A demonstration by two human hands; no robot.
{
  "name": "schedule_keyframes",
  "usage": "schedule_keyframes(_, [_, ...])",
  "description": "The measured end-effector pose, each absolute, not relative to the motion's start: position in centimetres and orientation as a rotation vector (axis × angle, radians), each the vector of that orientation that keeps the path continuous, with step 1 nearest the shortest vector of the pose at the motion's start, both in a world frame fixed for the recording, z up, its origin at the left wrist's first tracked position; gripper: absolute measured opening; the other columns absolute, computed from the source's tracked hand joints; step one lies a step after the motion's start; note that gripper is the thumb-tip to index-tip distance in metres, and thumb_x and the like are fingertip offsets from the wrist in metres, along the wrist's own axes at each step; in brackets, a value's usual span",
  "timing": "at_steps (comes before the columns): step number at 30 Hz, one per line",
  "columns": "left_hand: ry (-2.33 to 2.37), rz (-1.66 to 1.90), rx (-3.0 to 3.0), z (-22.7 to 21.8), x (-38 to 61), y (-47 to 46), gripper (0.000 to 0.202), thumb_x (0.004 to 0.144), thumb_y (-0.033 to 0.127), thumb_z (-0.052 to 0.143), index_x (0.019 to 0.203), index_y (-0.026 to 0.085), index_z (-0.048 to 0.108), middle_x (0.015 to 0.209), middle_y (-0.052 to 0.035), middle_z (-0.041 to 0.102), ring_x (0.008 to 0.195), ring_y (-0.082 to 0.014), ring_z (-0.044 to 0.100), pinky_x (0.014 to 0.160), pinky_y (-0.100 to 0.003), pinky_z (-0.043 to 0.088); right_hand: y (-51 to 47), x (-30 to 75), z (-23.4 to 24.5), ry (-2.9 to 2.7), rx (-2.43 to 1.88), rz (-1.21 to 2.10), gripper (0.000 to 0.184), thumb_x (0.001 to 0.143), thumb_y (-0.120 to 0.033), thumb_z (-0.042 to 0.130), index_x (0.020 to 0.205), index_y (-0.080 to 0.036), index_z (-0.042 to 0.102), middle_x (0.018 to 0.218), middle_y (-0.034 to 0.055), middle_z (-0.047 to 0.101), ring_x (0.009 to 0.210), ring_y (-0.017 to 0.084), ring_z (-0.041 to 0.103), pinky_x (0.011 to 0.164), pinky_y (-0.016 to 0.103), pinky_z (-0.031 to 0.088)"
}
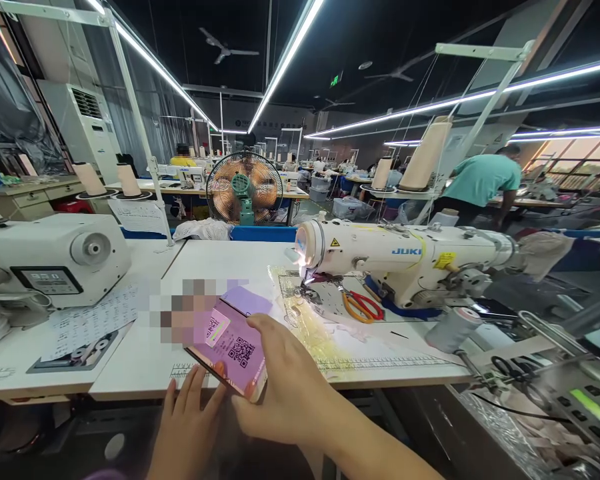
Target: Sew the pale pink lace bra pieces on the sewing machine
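Observation:
My right hand (295, 380) is closed around a phone (230, 343), thumb along its right edge. The tilted phone's screen is purple, with black QR codes and a pale label on it. A flat purple piece (247, 300) shows behind the phone's upper edge; most of it is hidden. My left hand (193, 407) is at the table's front edge, fingers stretched out towards the phone's lower left side. Whether those fingertips touch the phone or something under it, I cannot tell. A pixelated patch covers the area left of the phone.
A white JUKI sewing machine (375, 250) with its lamp lit stands to the right, orange-handled scissors (363, 305) beside its bed. Clear yellowish film (305, 327) lies below the needle. Another machine (55, 260) and printed sheets (97, 320) are left. A fan (243, 187) stands behind.

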State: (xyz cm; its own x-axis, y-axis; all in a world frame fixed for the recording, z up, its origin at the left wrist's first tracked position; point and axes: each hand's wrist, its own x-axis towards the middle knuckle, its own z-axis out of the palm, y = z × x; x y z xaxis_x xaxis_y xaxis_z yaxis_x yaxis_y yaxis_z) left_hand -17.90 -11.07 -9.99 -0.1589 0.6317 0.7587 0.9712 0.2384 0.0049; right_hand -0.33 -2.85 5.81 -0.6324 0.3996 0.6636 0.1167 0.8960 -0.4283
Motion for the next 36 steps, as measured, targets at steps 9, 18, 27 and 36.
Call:
schedule_keyframes(9, [-1.840, -0.721, -1.485, -9.7, -17.9, -11.2, 0.036, 0.082, 0.027, 0.040, 0.088, 0.029, 0.076, 0.111, -0.0183, 0.066, 0.106, -0.0307, 0.060, 0.099, -0.056, 0.037, -3.1, -0.7, 5.8, -2.218, -0.345, 0.448, 0.070, 0.057, -0.024, 0.053, 0.122, -0.002, 0.042, 0.117, 0.0176, 0.054, 0.108, 0.025, 0.051, 0.095, 0.036, 0.046])
schedule_keyframes(18, [-1.924, -0.688, -1.486, -9.6, -17.7, -11.4, 0.033, 0.075, 0.022, 0.048, 0.093, 0.032, 0.074, 0.118, -0.0161, 0.064, 0.111, -0.0281, 0.058, 0.104, -0.053, 0.034, -3.4, -0.2, 5.9, -2.238, -0.378, 0.417, 0.072, 0.057, -0.024, 0.052, 0.125, -0.003, 0.040, 0.123, 0.0190, 0.052, 0.114, 0.026, 0.049, 0.098, 0.037, 0.045])
schedule_keyframes(27, [-1.978, -0.602, -1.498, -9.7, -17.8, -11.7, 0.032, 0.075, 0.023, 0.055, 0.100, 0.033, 0.072, 0.118, -0.0144, 0.064, 0.115, -0.0288, 0.056, 0.107, -0.051, 0.030, -4.0, 0.5, 6.2, -2.221, -0.337, 0.371, 0.071, 0.060, -0.026, 0.051, 0.126, -0.004, 0.037, 0.125, 0.0202, 0.051, 0.117, 0.027, 0.048, 0.098, 0.039, 0.044])
schedule_keyframes(36, [-1.812, -0.571, -1.476, -10.5, -18.2, -11.3, 0.040, 0.071, 0.016, 0.048, 0.099, 0.031, 0.073, 0.120, -0.0136, 0.062, 0.117, -0.0275, 0.052, 0.108, -0.050, 0.027, -4.8, 1.6, 6.7, -2.125, -0.269, 0.267, 0.071, 0.061, -0.024, 0.054, 0.128, -0.009, 0.034, 0.122, 0.0166, 0.051, 0.114, 0.025, 0.050, 0.096, 0.037, 0.045])
